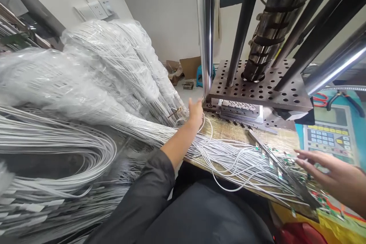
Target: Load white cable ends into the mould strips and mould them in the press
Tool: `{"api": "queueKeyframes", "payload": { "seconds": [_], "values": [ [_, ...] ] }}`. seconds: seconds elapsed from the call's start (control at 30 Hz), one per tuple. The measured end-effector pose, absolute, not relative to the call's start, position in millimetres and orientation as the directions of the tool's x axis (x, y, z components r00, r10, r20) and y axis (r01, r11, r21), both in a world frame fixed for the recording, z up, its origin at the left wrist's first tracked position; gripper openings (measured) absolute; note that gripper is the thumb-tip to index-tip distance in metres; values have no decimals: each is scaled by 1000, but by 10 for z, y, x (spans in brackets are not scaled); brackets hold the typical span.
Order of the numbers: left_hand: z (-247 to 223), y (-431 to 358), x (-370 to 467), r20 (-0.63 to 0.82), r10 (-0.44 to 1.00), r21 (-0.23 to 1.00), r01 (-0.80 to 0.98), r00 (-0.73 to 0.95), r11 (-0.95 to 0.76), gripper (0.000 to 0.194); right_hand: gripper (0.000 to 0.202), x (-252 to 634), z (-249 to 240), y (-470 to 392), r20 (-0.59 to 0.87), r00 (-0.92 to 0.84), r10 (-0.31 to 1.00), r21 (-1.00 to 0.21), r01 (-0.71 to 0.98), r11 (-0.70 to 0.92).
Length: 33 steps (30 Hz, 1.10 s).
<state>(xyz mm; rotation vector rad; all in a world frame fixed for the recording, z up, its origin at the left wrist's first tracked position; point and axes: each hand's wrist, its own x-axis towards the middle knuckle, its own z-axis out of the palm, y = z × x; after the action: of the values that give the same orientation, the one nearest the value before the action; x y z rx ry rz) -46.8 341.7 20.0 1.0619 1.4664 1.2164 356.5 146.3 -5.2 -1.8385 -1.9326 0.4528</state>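
Lone strands among the white cables point(237, 162) are best handled with a light pinch close to their tips, drawn straight so the loops by the counter's point(228, 131) front edge do not snag. The right hand point(328, 171), at the right of the frame, has its fingers extended beside the connector ends near the metal bar point(268, 153); whether it pinches one (they are tiny) I cannot tell. The left hand point(195, 113), at centre, has partly raised fingers near a cable loop, its grip unclear. The bundle runs beneath the left forearm toward the right hand.
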Motion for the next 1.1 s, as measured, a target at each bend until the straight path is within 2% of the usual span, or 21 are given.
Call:
{"api": "queueKeyframes", "payload": {
  "seconds": [0.03,0.1,0.13,0.17,0.23,0.3,0.37,0.43,0.53,0.63,0.8,0.9,1.1],
  "values": [
    [144,3267,-441,-53,992,989,132,-119,68,29,30,3519,-63,1299,83,-27,996,-538,840,68],
    [48,2965,-435,26,980,952,294,196,-84,22,33,3357,-85,1054,73,-33,997,-538,840,67],
    [17,2841,-458,5,929,915,373,371,-153,18,36,3264,-93,980,58,-43,997,-518,853,67],
    [1,2750,-492,-37,879,870,447,476,-205,17,40,3178,-99,937,34,-58,998,-488,870,67],
    [11,2673,-540,-80,867,784,568,492,-251,23,46,3059,-108,919,-7,-78,997,-428,901,67],
    [58,2689,-482,-18,908,731,625,420,-274,23,49,3016,-112,943,-34,-66,997,-387,921,47],
    [102,2716,-274,64,881,724,585,468,-364,13,50,3015,-107,967,-54,-26,998,-365,931,5],
    [104,2707,53,111,742,735,447,662,-509,5,51,3011,-102,974,-60,14,998,-357,933,-35],
    [17,2676,569,121,489,729,257,864,-635,20,51,2961,-112,953,-17,58,998,-358,932,-60],
    [-75,2734,881,67,407,698,249,911,-671,32,45,2882,-143,923,54,95,994,-373,926,-68],
    [-71,2908,951,39,275,684,175,961,-708,17,42,2799,-134,915,95,116,989,-429,901,-65],
    [-52,2902,946,44,316,671,206,948,-713,24,43,2789,-85,913,84,121,989,-464,883,-68],
    [28,2867,874,91,405,700,231,910,-676,20,43,2903,24,962,145,114,983,-509,860,-25]
  ]
}}
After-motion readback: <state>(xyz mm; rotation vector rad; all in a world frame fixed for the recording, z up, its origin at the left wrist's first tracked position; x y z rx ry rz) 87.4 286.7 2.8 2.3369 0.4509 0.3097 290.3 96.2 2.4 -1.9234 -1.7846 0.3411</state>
